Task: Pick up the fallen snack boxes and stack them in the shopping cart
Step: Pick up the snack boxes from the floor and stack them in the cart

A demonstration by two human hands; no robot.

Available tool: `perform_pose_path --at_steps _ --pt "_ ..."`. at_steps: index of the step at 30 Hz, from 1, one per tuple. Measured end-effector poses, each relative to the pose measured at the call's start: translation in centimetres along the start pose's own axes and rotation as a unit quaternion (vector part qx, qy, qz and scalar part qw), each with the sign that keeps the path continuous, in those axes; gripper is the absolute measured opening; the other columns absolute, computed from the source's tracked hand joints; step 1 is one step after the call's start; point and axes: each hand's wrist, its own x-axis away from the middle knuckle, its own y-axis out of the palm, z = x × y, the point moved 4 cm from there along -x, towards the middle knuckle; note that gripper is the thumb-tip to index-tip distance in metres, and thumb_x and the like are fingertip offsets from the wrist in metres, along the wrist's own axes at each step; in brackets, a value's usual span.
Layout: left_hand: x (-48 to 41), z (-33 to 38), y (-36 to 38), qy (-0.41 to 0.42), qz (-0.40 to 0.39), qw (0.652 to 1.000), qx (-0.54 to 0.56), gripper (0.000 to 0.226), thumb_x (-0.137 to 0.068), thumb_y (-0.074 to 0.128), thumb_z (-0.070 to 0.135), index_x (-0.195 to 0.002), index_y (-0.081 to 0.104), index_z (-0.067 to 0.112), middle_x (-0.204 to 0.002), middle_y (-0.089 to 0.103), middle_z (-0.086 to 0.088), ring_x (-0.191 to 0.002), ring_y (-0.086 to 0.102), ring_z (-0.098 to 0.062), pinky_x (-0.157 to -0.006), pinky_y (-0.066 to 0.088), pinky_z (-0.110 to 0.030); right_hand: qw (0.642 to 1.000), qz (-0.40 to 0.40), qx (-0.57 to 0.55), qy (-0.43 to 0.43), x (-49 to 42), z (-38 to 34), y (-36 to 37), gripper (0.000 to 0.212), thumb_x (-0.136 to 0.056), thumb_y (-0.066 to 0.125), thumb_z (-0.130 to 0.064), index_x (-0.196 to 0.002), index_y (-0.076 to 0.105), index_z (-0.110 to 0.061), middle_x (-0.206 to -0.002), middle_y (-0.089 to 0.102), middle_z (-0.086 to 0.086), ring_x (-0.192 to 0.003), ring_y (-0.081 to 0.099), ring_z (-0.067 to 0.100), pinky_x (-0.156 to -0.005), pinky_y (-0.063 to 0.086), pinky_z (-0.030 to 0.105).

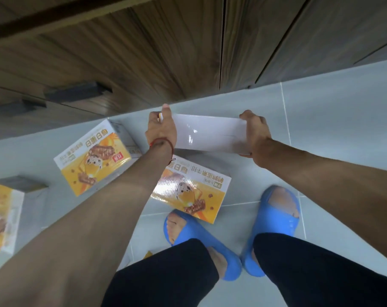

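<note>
Left hand (160, 131) and right hand (257, 138) grip the glossy box (210, 134) only by its ends; it could slip onto the floor box (194, 191).

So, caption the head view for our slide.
Left hand and right hand grip a box above fallen boxes.

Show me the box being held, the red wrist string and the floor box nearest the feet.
held box (210, 135): head view, middle of its plain white face.
red string (162, 141): head view, the loop across the left wrist.
nearest floor box (189, 191): head view, its printed yellow top.
</note>
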Motion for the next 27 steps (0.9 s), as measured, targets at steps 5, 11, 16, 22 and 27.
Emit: perform_pose_path --at_steps 5,11,16,22,27 --pt "4.6 0.7 -2.4 -0.007 0.004 1.0 0.03 0.034 -0.099 0.052 0.048 -0.084 0.044 0.019 -0.087 0.054 -0.002 -0.09 0.051 -0.025 -0.082 0.036 -0.027 0.999 0.029 -0.013 -0.029 4.4 1.7 -2.8 0.043 -0.093 0.055 -0.042 -0.133 0.05 -0.028 -0.106 0.057 -0.001 -0.098 0.056 0.026 -0.092 0.047 0.039" --pt "13.2 4.4 -8.2 -0.001 0.006 0.998 0.065 0.01 -0.098 0.055 0.03 -0.097 0.056 0.02 -0.091 0.059 0.004 -0.088 0.057 -0.02 -0.074 0.037 -0.023 0.999 -0.006 -0.037 0.029 15.0 2.1 -7.3 0.081 -0.057 0.061 -0.057 -0.134 0.057 -0.032 -0.125 0.069 0.005 -0.112 0.066 0.031 -0.097 0.05 0.042" --pt "21.0 7.3 -15.0 0.013 0.018 0.995 0.098 0.012 -0.096 0.051 0.023 -0.092 0.062 0.026 -0.086 0.059 0.014 -0.088 0.056 -0.014 -0.078 0.042 -0.026 0.995 -0.066 -0.034 0.061 25.3 -0.4 -11.0 0.011 -0.076 0.057 -0.032 -0.081 0.063 -0.024 -0.071 0.066 -0.003 -0.065 0.062 0.02 -0.06 0.043 0.028" --pt "29.0 9.7 -22.4 -0.012 0.008 0.979 0.202 0.022 -0.097 0.049 0.011 -0.098 0.067 0.023 -0.095 0.061 0.02 -0.086 0.055 0.007 -0.07 0.042 -0.006 0.992 -0.101 -0.022 0.067 34.2 -3.9 -13.5 0.056 -0.072 0.072 -0.048 -0.118 0.063 -0.019 -0.098 0.074 -0.001 -0.082 0.069 0.021 -0.072 0.054 0.035" --pt "33.8 11.1 -27.4 -0.014 -0.001 0.965 0.262 0.022 -0.09 0.05 0.012 -0.097 0.068 0.022 -0.102 0.065 0.007 -0.094 0.06 -0.005 -0.084 0.047 -0.022 0.995 -0.085 0.027 0.048 40.0 -5.2 -14.3 0.068 -0.082 0.081 -0.038 -0.133 0.04 -0.019 -0.116 0.067 0.004 -0.101 0.068 0.023 -0.087 0.058 0.046"
